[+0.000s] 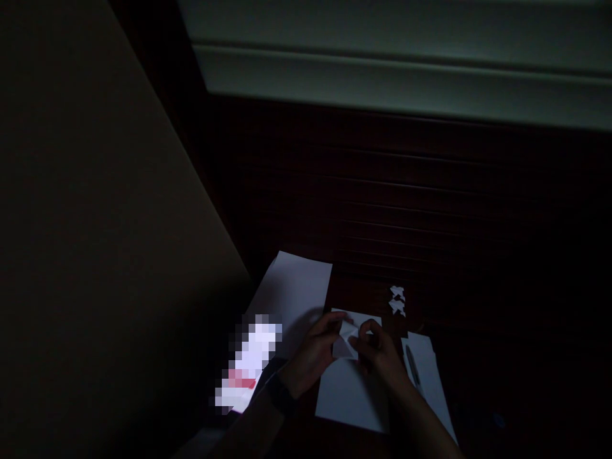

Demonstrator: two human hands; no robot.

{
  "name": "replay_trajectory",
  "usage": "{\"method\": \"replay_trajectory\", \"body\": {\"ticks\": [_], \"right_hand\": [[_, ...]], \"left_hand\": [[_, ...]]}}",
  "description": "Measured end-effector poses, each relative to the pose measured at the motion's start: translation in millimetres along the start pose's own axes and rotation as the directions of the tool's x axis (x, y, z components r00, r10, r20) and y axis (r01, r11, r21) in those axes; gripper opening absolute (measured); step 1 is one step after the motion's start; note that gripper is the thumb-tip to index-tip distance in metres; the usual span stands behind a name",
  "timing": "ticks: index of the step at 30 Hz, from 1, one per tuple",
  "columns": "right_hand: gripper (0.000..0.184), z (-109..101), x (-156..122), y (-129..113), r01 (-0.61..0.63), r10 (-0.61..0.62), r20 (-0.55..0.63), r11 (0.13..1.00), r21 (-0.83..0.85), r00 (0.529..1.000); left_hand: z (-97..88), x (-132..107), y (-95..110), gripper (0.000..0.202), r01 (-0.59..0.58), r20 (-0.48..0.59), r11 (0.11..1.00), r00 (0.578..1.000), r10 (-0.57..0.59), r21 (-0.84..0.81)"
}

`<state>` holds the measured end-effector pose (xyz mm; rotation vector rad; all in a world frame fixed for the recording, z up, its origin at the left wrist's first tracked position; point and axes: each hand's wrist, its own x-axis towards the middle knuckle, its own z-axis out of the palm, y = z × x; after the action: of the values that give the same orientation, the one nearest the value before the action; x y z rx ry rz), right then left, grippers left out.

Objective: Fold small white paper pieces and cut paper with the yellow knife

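Observation:
A small piece of folded white paper (345, 347) is held up between my two hands, over a white sheet (351, 395) lying on the dark surface. My left hand (319, 344), with a dark band on its wrist, grips the folded paper along its left side. From the right, my right hand (378, 350) pinches the paper's right edge between thumb and fingers. A crease runs across the upper part of the paper. The dim light hides the fingertips in part.
To the left lie a larger white sheet (306, 280) and a bright, pixelated screen (253, 357). Small folded paper shapes (396, 301) sit beyond my right hand. A pen (412, 365) rests on more paper (435, 382) at the right. A wall (119, 223) rises on the left.

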<state>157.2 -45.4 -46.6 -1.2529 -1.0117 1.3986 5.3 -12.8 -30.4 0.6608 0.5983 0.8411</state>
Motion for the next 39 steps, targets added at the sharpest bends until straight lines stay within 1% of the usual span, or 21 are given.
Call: {"method": "replay_trajectory", "body": {"ticks": [4,7,16,22,24,26,28,30,32,35,37,39], "right_hand": [[0.028,0.1,-1.5,-0.9,0.035,-0.035,-0.02,0.999,-0.015,0.999],[0.029,1.0,-1.8,-1.3,0.047,-0.046,-0.034,0.999,0.009,0.998],[0.034,2.2,0.3,0.7,0.026,-0.023,-0.049,0.998,0.06,0.999],[0.033,-0.2,3.4,9.0,-0.032,0.036,-0.029,0.993,0.114,0.999],[0.034,-0.8,3.5,9.8,-0.033,0.037,-0.037,0.993,0.111,0.999],[0.033,-0.3,2.4,8.0,-0.015,0.02,-0.06,0.995,0.094,0.998],[0.032,1.1,0.5,4.4,0.026,-0.021,-0.088,0.999,0.046,0.996],[0.027,2.7,-1.6,0.6,0.062,-0.063,-0.088,0.998,-0.011,0.994],[0.019,3.6,-2.9,-2.4,0.08,-0.083,-0.069,0.996,-0.05,0.994],[0.011,3.3,-4.2,-6.3,0.084,-0.087,-0.033,0.992,-0.097,0.996],[0.011,2.9,-5.6,-10.1,0.084,-0.086,-0.015,0.99,-0.115,0.996],[0.017,3.4,-7.8,-14.2,0.093,-0.095,-0.007,0.985,-0.145,0.995]], "left_hand": [[1.6,-1.9,-0.3,0.042,-0.036,0.015,0.999,0.999,0.037,-0.004],[2.1,-2.9,-1.3,0.043,-0.059,0.041,0.998,0.997,0.06,-0.024],[2.1,-3.0,-1.9,0.041,-0.054,0.093,0.999,0.994,0.054,0.001],[-0.6,-2.8,-6.9,0.042,-0.086,0.066,0.994,0.994,0.081,0.068],[-2.0,-2.2,-8.1,0.044,-0.074,0.047,0.991,0.996,0.07,0.11],[-3.0,-0.8,-8.1,0.042,-0.08,0.003,0.98,0.997,0.081,0.185],[-3.7,1.4,-7.3,0.034,-0.12,-0.066,0.948,0.987,0.146,0.294],[-4.3,3.9,-6.4,0.026,-0.164,-0.116,0.898,0.966,0.23,0.409],[-5.3,5.8,-6.1,0.024,-0.188,-0.127,0.853,0.951,0.282,0.487],[-6.7,6.6,-5.7,0.024,-0.209,-0.126,0.806,0.936,0.328,0.553],[-6.8,6.0,-4.9,0.024,-0.22,-0.131,0.776,0.923,0.362,0.591],[-6.0,5.3,-3.7,0.025,-0.22,-0.139,0.759,0.915,0.378,0.613]]}}
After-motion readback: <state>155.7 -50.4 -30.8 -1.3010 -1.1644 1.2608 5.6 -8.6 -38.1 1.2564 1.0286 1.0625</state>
